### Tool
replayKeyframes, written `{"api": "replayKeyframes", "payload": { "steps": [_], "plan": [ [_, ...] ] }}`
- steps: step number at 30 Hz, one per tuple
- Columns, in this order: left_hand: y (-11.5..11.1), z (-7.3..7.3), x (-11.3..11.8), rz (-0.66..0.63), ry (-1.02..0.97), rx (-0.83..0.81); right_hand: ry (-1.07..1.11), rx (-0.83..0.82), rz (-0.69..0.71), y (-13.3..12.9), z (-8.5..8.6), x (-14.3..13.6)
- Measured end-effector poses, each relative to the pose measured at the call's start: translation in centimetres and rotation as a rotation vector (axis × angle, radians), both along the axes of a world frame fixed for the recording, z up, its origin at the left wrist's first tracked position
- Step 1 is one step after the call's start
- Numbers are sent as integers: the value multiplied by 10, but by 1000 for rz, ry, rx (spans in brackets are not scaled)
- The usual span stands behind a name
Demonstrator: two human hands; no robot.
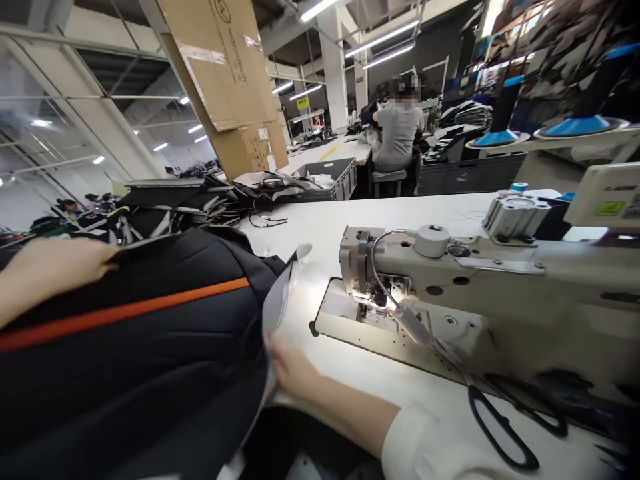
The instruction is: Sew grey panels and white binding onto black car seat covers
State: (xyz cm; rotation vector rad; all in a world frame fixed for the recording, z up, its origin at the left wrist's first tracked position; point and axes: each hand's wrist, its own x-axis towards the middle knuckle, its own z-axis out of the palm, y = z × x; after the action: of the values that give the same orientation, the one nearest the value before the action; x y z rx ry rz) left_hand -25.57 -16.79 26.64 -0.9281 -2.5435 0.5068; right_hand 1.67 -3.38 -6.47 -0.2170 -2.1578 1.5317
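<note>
A large black padded fabric piece [150,360] with an orange stripe fills the left side of the head view. My left hand [60,267] is closed on its upper edge at the far left, slightly blurred. At the piece's right side, my right hand [290,367] grips the pale grey edge, its fingertips partly hidden by the fabric. To the right of that hand stands a sewing machine [450,280], its lamp lighting the needle area. The fabric is held up beside the machine, apart from the needle.
Black-handled scissors [503,430] lie near the table's right front. Stacked black pieces [180,203], a grey crate [345,179] and a tall cardboard box [225,73] stand behind the white table [310,223]. Thread cones with blue bases [575,127] are at right. A person [400,133] sits farther back.
</note>
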Motion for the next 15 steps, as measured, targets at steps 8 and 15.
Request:
{"api": "replayKeyframes", "payload": {
  "steps": [8, 15],
  "plan": [
    [147, 84, 31, -583, 514, -22, 182, 850, 288, 15, 3, 26],
    [290, -60, 89, -509, -5, 435, -60, 653, -187, 51, 3, 35]
  ]
}}
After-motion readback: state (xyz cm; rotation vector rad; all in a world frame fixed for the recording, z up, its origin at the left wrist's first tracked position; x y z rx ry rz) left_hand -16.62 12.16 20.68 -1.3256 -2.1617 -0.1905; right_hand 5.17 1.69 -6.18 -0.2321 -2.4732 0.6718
